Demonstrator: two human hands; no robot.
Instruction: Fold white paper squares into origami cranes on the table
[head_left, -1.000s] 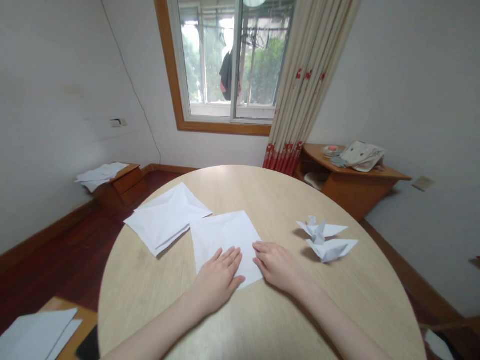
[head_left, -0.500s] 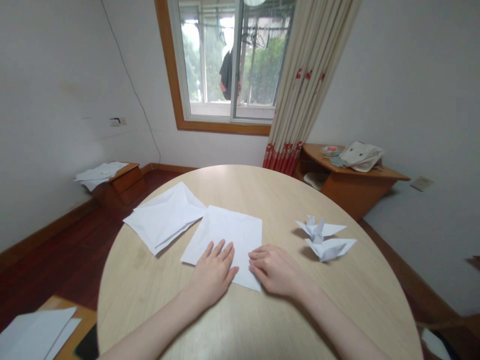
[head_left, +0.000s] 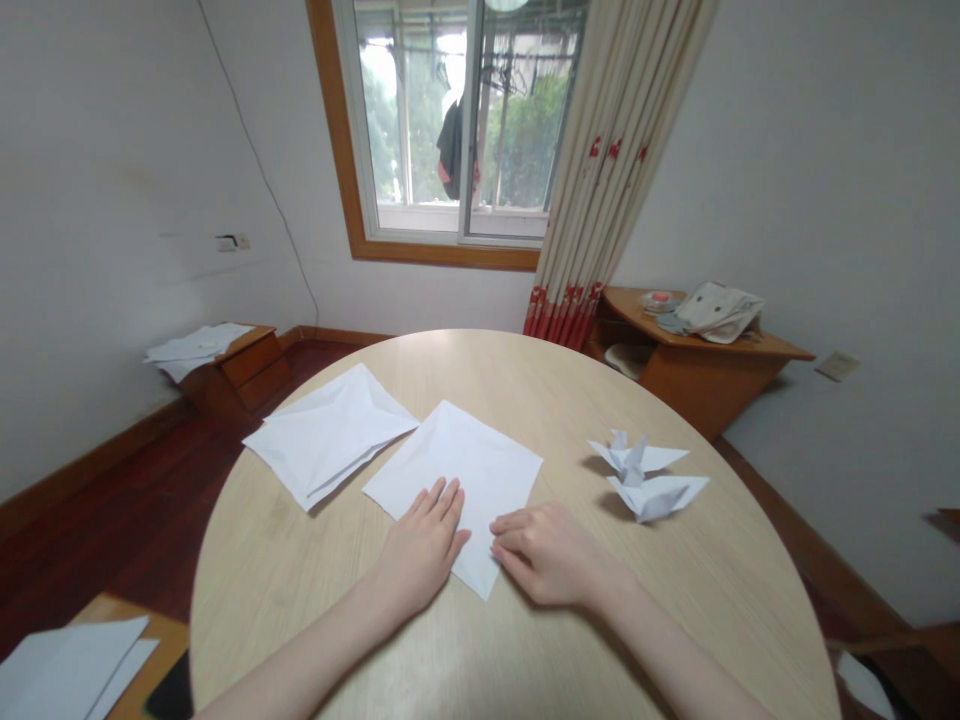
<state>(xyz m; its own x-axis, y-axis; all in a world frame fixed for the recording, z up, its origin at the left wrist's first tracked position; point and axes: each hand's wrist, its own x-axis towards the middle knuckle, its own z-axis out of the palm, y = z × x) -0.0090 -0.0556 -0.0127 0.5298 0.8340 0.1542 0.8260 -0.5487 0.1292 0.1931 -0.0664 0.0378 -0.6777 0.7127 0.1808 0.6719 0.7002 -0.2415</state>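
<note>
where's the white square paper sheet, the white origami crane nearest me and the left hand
White square paper sheet (head_left: pixel 472 470): head view, bare middle
Nearer white origami crane (head_left: pixel 656 497): head view, folded wing
Bare left hand (head_left: pixel 420 548): head view, back of the hand

Soft daylight enters through the window (head_left: pixel 442 130) at upper middle, its panes nearly blown out to white. The room is evenly and moderately lit, with only a dull sheen on the table (head_left: pixel 300 560). Faint, soft shadows lie at the left of the paper cranes (head_left: pixel 645 475). The white sheet (head_left: pixel 457 480) shows its creases only weakly. The wide lens bends the walls (head_left: pixel 97 180) and curtain (head_left: pixel 622 150) outward, stretching the lower corners, and fine detail looks slightly soft throughout.
</note>
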